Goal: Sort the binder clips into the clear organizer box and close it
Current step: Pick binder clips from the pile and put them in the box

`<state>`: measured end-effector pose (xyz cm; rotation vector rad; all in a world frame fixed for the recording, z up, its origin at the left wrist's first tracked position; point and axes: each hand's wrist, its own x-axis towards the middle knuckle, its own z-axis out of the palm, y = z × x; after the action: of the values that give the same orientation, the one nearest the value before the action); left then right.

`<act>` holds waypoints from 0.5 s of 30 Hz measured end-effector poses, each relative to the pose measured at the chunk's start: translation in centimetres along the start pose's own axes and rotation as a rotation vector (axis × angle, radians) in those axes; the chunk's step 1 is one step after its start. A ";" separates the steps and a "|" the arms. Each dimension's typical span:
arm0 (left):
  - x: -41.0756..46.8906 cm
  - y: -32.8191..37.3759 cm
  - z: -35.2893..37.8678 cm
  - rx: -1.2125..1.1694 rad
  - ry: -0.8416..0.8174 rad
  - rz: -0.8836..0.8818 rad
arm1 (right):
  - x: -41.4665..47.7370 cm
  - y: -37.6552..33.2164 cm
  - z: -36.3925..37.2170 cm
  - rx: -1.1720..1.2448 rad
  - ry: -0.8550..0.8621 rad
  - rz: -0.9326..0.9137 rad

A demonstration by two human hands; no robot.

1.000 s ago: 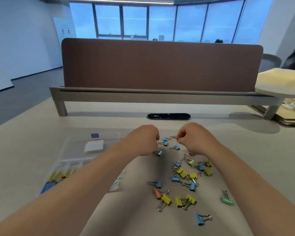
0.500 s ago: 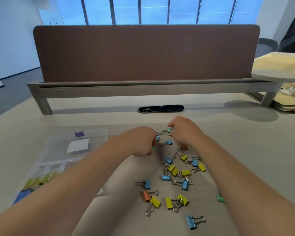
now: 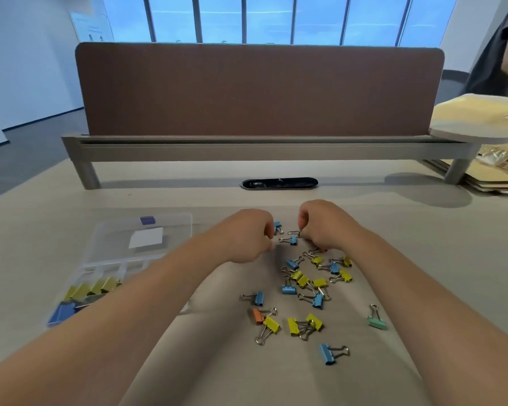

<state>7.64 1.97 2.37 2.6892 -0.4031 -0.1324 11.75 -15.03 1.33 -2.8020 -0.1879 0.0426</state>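
Gathering binder clips [image 3: 302, 281] strewn on the desk [image 3: 423, 259]: left hand [image 3: 247, 235] and right hand [image 3: 323, 224] curled over the farthest, grip indiscernible. Colours should be matched to compartments of the organizer box [image 3: 100, 259] alongside.

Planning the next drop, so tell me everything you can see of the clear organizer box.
The clear organizer box, see-through plastic, lies open on the table left of the left forearm, which hides its near right corner. Its lid lies back flat, bearing a purple latch and white label. Divided compartments hold yellow clips and blue clips.
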 end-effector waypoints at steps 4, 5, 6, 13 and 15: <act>-1.9 -0.4 -1.3 -0.082 0.122 0.011 | -1.8 -0.4 -0.8 0.012 0.045 -0.024; -2.5 -0.6 -1.8 -0.080 0.149 0.018 | -2.2 -0.6 -1.0 0.022 0.067 -0.041; -3.1 -0.9 -2.4 -0.077 0.170 0.019 | -2.6 -1.0 -1.3 0.030 0.091 -0.065; -8.0 -4.2 -5.6 -0.079 0.255 -0.014 | -5.8 -7.5 -2.6 0.163 -0.039 -0.254; -9.3 -5.5 -6.1 -0.084 0.260 -0.050 | -6.5 -9.9 -2.0 0.175 -0.072 -0.284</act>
<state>1.16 11.87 5.94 2.5889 -0.2448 0.1812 4.23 -7.32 6.54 -2.5756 -0.5682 0.0877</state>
